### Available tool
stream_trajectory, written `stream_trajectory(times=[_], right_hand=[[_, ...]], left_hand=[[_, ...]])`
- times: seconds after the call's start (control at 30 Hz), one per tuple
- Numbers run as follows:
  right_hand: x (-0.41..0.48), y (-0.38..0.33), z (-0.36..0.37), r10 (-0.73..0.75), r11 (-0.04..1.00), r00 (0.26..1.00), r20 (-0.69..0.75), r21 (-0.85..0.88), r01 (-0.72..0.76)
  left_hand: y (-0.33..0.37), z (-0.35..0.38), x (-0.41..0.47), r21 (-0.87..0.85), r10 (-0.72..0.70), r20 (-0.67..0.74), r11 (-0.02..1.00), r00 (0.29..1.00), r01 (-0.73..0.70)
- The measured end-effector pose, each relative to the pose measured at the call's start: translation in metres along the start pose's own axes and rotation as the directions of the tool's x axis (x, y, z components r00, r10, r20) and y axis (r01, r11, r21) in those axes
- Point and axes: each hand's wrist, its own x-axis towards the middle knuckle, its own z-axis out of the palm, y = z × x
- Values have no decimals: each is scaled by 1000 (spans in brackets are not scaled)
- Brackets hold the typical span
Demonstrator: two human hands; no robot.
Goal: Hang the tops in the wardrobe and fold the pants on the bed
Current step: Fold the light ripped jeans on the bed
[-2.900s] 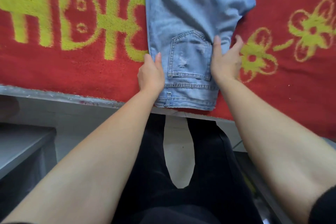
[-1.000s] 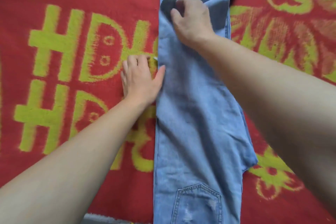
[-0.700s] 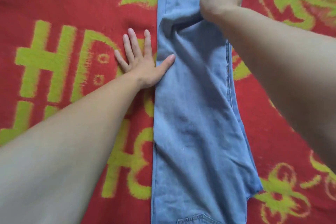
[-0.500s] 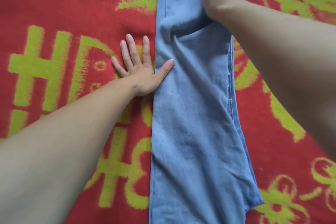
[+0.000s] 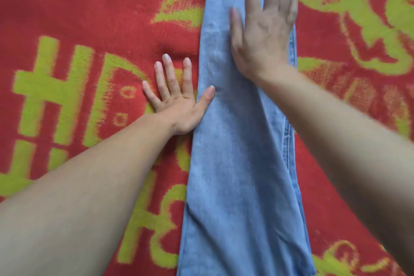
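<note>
Light blue jeans (image 5: 237,163) lie lengthwise on the bed, folded leg over leg into one long strip that runs from the bottom edge of the view to the top. My right hand (image 5: 264,29) lies flat on the upper part of the legs, fingers straight and spread, a little blurred. My left hand (image 5: 177,94) rests flat on the blanket beside the jeans' left edge, with only its thumb on the denim. The waist end is out of view below.
A red blanket (image 5: 89,18) with yellow-green letters and flower patterns covers the whole bed surface around the jeans. Both of my bare forearms reach in from the bottom corners.
My right hand let go of the bunched denim near the top and now lies flat with spread fingers on the smoothed leg. My left hand has stayed beside the jeans' left edge.
</note>
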Motion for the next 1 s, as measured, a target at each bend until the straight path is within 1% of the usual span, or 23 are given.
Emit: stream_trajectory(times=[0.03,0.07,0.1,0.13,0.2,0.3,0.4,0.47,0.5,0.53,0.57,0.6,0.63,0.67,0.73,0.8,0.87,0.93,1.0], right_hand=[[-23,7,5,-59,998,998,20,-5,59],[-46,17,11,-115,993,990,77,-26,117],[-61,29,16,-133,988,981,141,-55,142],[-67,42,22,-120,988,974,191,-73,136],[-63,54,30,-74,992,971,227,-79,94],[-60,50,28,-88,991,972,217,-76,107],[-61,51,23,-89,995,966,244,-17,96],[-70,50,14,-42,991,978,203,133,15],[-80,48,7,6,978,990,142,206,-35],[-95,49,0,66,967,996,59,243,-78],[-114,52,-5,132,958,991,-31,259,-120],[-136,57,-9,197,947,977,-88,275,-166],[-156,63,-11,260,929,961,-95,298,-222],[-175,69,-11,315,906,947,-58,316,-281],[-199,78,-6,387,867,920,59,316,-385],[-204,83,-3,416,829,903,107,363,-425],[-196,84,-5,433,805,895,107,402,-437],[-192,88,-9,449,822,890,74,356,-445],[-192,91,-11,500,816,865,42,314,-486]], left_hand=[[-1,1,0,0,-4,-5,1000,1000,4],[-1,1,1,0,-9,-9,1000,1000,9],[-2,2,1,0,-10,-12,1000,1000,10],[-2,3,2,2,-8,-11,1000,1000,8],[-2,6,2,14,-5,-28,1000,1000,6],[0,5,0,17,-8,-53,1000,999,9],[1,6,-1,11,0,-87,1000,996,1],[-1,7,-3,5,16,-133,1000,991,-15],[-2,7,-6,-7,29,-159,999,987,-31],[-4,7,-10,-35,44,-189,998,981,-52],[-6,8,-15,-82,56,-225,994,973,-76],[-7,10,-20,-143,57,-266,985,962,-97],[-8,13,-27,-205,44,-303,973,952,-111],[-7,19,-37,-260,29,-329,958,944,-120],[-5,37,-65,-313,38,-344,937,938,-153],[-5,61,-95,-268,99,-340,943,935,-197],[-11,81,-117,-165,158,-332,961,930,-222],[-16,92,-123,-99,175,-318,971,932,-217],[-14,93,-121,-66,173,-297,978,939,-200]])
